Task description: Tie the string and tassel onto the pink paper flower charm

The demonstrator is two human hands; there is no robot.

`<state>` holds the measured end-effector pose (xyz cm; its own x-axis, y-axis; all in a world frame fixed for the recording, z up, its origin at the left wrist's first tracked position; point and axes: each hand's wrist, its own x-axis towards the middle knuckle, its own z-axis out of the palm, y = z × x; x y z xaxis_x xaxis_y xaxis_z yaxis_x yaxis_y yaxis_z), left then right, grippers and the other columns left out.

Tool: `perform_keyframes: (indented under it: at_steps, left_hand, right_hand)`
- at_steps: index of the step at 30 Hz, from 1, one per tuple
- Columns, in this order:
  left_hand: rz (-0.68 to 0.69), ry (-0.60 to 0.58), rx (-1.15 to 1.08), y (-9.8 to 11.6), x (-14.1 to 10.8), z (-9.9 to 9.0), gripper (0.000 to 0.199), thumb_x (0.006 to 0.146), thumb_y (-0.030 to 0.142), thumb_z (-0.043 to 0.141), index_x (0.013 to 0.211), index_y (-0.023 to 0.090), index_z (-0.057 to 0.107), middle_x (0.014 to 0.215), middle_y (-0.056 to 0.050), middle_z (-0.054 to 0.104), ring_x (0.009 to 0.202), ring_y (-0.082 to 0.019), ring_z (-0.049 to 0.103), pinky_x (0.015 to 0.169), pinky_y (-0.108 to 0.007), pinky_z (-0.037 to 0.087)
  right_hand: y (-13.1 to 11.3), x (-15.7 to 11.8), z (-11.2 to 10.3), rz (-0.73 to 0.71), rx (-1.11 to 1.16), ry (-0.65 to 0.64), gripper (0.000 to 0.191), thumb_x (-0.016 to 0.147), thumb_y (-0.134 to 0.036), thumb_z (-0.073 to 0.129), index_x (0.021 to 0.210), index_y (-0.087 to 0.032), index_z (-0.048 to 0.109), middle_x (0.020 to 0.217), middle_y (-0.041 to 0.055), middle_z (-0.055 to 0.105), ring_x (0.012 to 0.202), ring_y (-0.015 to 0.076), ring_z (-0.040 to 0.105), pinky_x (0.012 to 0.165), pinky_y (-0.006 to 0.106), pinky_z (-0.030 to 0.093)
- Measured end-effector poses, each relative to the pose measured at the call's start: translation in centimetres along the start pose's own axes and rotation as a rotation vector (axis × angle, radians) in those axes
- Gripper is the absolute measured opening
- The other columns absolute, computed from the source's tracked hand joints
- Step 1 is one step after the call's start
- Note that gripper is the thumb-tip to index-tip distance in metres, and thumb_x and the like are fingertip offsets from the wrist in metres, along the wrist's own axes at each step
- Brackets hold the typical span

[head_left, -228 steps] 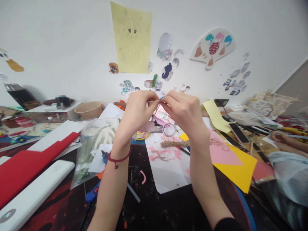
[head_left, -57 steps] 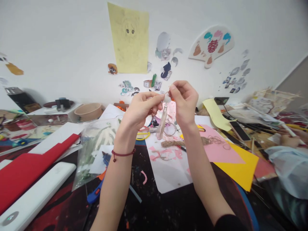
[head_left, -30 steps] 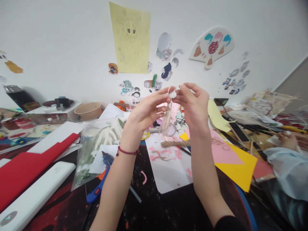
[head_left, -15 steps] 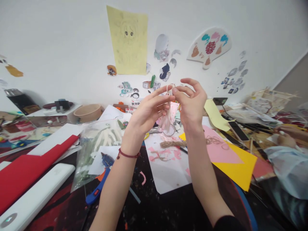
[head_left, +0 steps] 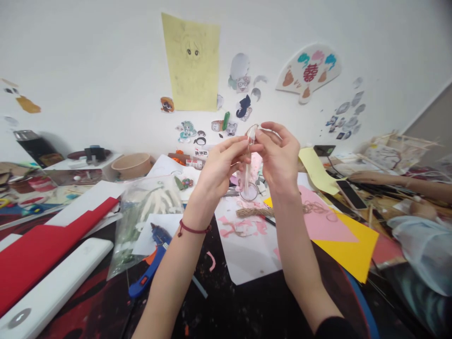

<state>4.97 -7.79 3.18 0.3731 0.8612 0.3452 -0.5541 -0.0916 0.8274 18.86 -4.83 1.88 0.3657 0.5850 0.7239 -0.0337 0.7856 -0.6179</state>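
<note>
Saw first, low down and near, a dark painted surface (head_left: pixel 247 313) with a long white plastic case (head_left: pixel 52 287) at the left. Spotted a blue glue gun (head_left: pixel 151 273) by the left forearm, with a clear plastic bag (head_left: pixel 122 245) just beyond. Found a white sheet of paper (head_left: pixel 243 263) in the middle, bearing torn pink paper scraps (head_left: pixel 261 227) and a bundle of rough brown twine (head_left: pixel 249 213).

Held up over all this, between both hands, a pale, thin, stringy tassel (head_left: pixel 247 176), hanging straight down from a thin, pale cord (head_left: pixel 251 128). Pinched the cord near the tassel's top with the narrow grip of the left hand (head_left: pixel 221 162). Pinched it higher up with the narrow grip of the right hand (head_left: pixel 282 155). Could not tell which fingers took most of the weight.

Looked light, soft and floppy, not stiff, and likely to tangle or slip. Seemed best to take by the top, gently, without squashing the loose strands.

Saw farthest off, on the white wall (head_left: pixel 116 61), a yellow paper drawing (head_left: pixel 192 84) and a white painted fan (head_left: pixel 310 70).
</note>
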Motion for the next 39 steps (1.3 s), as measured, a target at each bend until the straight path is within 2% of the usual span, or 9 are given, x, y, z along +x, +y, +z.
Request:
perform_keyframes:
  at_steps: [5, 10, 14, 17, 23, 26, 32, 35, 39]
  left_hand:
    - [0.03, 0.029, 0.04, 0.4, -0.1, 0.1, 0.013, 0.085, 0.02, 0.075, 0.095, 0.012, 0.075, 0.077, -0.002, 0.072, 0.058, -0.005, 0.054, 0.052, -0.017, 0.039]
    - [0.088, 0.056, 0.102, 0.3, 0.0, -0.1, 0.018, 0.08, 0.022, 0.08, 0.095, 0.016, 0.072, 0.078, -0.001, 0.073, 0.059, -0.005, 0.054, 0.055, -0.019, 0.04]
    - [0.263, 0.093, 0.252, 0.1, -0.2, -0.1, 0.014, 0.082, 0.02, 0.076, 0.089, 0.021, 0.064, 0.074, 0.0, 0.073, 0.055, -0.007, 0.055, 0.055, -0.02, 0.04]
    - [0.369, 0.1, 0.391, 0.0, -0.3, 0.1, 0.006, 0.084, 0.015, 0.067, 0.086, 0.021, 0.066, 0.07, 0.001, 0.072, 0.058, -0.009, 0.061, 0.056, -0.021, 0.044]
    - [0.494, 0.211, 0.646, -0.2, -0.2, 0.1, 0.019, 0.084, 0.009, 0.058, 0.092, 0.022, 0.07, 0.07, 0.002, 0.074, 0.059, -0.011, 0.067, 0.056, -0.022, 0.05]
    - [0.509, 0.277, 0.77, 0.0, -0.5, 0.1, 0.015, 0.087, 0.011, 0.06, 0.092, 0.023, 0.068, 0.073, 0.004, 0.076, 0.053, -0.01, 0.065, 0.055, -0.023, 0.05]
    - [0.547, 0.368, 1.016, 0.3, -0.6, -0.1, 0.006, 0.09, 0.017, 0.069, 0.09, 0.023, 0.068, 0.08, 0.003, 0.079, 0.061, -0.013, 0.07, 0.064, -0.027, 0.05]
    - [0.563, 0.428, 1.156, 0.4, -0.4, -0.3, 0.004, 0.091, 0.019, 0.07, 0.091, 0.023, 0.071, 0.085, 0.001, 0.08, 0.064, -0.015, 0.069, 0.069, -0.031, 0.048]
    - [0.54, 0.456, 1.229, 0.7, -0.5, -0.6, 0.006, 0.093, 0.023, 0.069, 0.093, 0.022, 0.075, 0.085, -0.002, 0.08, 0.068, -0.019, 0.068, 0.073, -0.034, 0.046]
  right_hand:
    - [-1.3, -0.1, 0.0, 0.04, 0.049, -0.059, 0.037, 0.069, -0.037, 0.093, 0.096, -0.026, 0.07, 0.085, -0.0018, 0.073, 0.076, 0.0138, 0.073, 0.071, 0.03, 0.063]
    - [-1.4, 0.1, -0.6, 0.062, 0.063, -0.056, 0.045, 0.061, -0.039, 0.097, 0.096, -0.027, 0.071, 0.086, -0.0017, 0.075, 0.08, 0.0166, 0.075, 0.079, 0.036, 0.065]
    - [-1.0, 0.3, -1.0, 0.045, 0.064, -0.112, 0.042, 0.068, -0.038, 0.094, 0.101, -0.027, 0.069, 0.093, 0.0008, 0.076, 0.091, 0.0198, 0.076, 0.089, 0.042, 0.065]
    - [-0.9, 0.2, -0.9, 0.026, 0.063, -0.111, 0.038, 0.072, -0.033, 0.091, 0.102, -0.026, 0.069, 0.094, 0.0014, 0.074, 0.095, 0.0203, 0.076, 0.09, 0.042, 0.066]
    - [-1.7, -0.5, 0.4, 0.048, 0.028, -0.02, 0.026, 0.075, -0.017, 0.08, 0.098, -0.025, 0.07, 0.089, 0.0007, 0.072, 0.092, 0.0187, 0.074, 0.085, 0.038, 0.066]
    - [-1.8, -0.9, 1.2, 0.017, 0.023, 0.034, 0.026, 0.073, -0.011, 0.077, 0.094, -0.024, 0.07, 0.086, 0.0006, 0.071, 0.091, 0.0191, 0.074, 0.08, 0.037, 0.066]
    - [-1.5, -1.7, 2.0, -0.057, -0.071, 0.03, 0.026, 0.078, -0.008, 0.071, 0.099, -0.024, 0.067, 0.093, 0.0021, 0.071, 0.097, 0.0196, 0.075, 0.083, 0.038, 0.067]
    - [-1.7, -2.2, 2.5, -0.16, -0.171, 0.02, 0.024, 0.084, -0.01, 0.067, 0.102, -0.025, 0.064, 0.104, 0.0042, 0.07, 0.104, 0.0197, 0.073, 0.086, 0.038, 0.066]
    - [-2.0, -2.9, 3.3, -0.288, -0.23, -0.001, 0.019, 0.089, -0.014, 0.066, 0.102, -0.026, 0.061, 0.106, 0.0036, 0.069, 0.1, 0.0173, 0.073, 0.088, 0.035, 0.066]
